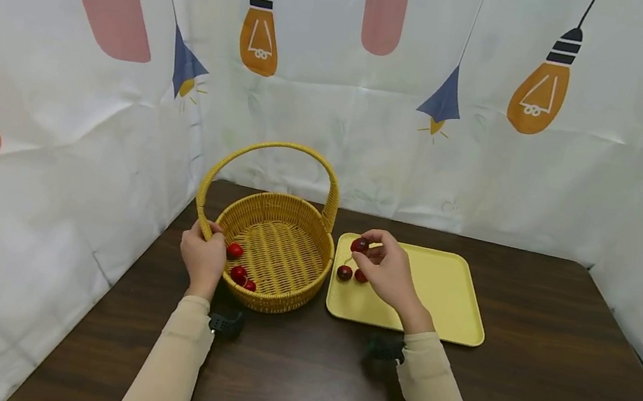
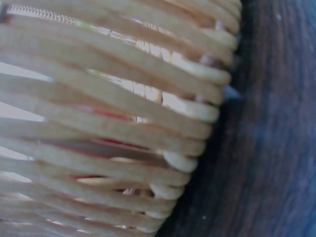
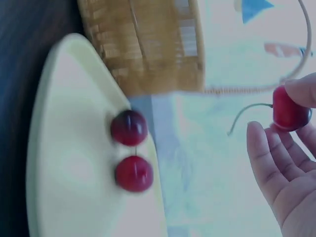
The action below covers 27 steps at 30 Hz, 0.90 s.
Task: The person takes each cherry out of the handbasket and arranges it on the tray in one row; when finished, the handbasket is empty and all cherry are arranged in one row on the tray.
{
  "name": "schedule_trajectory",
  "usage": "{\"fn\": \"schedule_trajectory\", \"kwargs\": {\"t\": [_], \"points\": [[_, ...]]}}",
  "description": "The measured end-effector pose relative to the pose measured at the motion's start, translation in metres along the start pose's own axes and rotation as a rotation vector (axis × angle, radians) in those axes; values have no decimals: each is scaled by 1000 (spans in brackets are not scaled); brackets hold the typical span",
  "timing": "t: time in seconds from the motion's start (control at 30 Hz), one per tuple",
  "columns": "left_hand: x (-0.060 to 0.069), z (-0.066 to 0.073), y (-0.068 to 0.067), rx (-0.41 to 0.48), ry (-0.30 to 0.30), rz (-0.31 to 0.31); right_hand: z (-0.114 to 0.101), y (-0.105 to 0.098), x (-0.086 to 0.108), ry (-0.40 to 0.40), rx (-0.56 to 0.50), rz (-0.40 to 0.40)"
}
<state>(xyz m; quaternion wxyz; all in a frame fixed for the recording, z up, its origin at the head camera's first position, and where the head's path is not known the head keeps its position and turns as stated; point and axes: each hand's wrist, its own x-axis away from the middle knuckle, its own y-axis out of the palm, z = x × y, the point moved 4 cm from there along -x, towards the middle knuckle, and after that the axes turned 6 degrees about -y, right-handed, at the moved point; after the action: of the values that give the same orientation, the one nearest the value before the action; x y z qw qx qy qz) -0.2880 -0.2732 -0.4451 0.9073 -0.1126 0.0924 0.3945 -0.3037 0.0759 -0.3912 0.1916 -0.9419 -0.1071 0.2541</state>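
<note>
A yellow wicker basket [image 1: 269,302] with a tall handle holds several red cherries [image 1: 239,274] along its left side. My left hand [image 1: 203,257] grips the basket at the left base of the handle; the left wrist view shows only the woven wall [image 2: 98,108] close up. Above the left part of a yellow tray [image 1: 446,292], my right hand [image 1: 388,275] pinches a dark red cherry [image 1: 359,244], whose stem hangs free in the right wrist view, the cherry [image 3: 289,109] between thumb and fingers. Two more cherries [image 1: 344,273] lie on the tray below it.
The dark wooden table [image 1: 553,381] extends to the right of the tray and in front of both containers. A white curtain [image 1: 323,115] printed with lamps hangs behind the table and along both sides. The basket stands just left of the tray.
</note>
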Motion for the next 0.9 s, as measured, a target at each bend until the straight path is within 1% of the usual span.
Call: {"fn": "schedule_trajectory", "kwargs": {"t": [0.07,0.1,0.13,0.27,0.43,0.53,0.63,0.7,0.8,0.9], "points": [[0,0,-1,-5,5,2,8,-8,0,27,13,15],[0,1,-1,-7,6,4,12,-12,1,33,21,22],[0,0,-1,-9,7,5,21,-14,1,37,29,28],[0,0,-1,-12,7,6,36,-24,2,52,75,40],[0,0,0,-11,7,4,49,-32,4,123,106,76],[0,0,0,-12,7,6,56,-33,5,176,103,96],[0,0,0,-14,3,6,63,-32,7,210,97,90],[0,-1,0,-18,2,8,68,-31,9,219,104,83],[0,-1,0,-23,7,7,74,-31,11,215,147,63],[-1,-1,0,-24,12,9,82,-31,13,237,196,35]]}}
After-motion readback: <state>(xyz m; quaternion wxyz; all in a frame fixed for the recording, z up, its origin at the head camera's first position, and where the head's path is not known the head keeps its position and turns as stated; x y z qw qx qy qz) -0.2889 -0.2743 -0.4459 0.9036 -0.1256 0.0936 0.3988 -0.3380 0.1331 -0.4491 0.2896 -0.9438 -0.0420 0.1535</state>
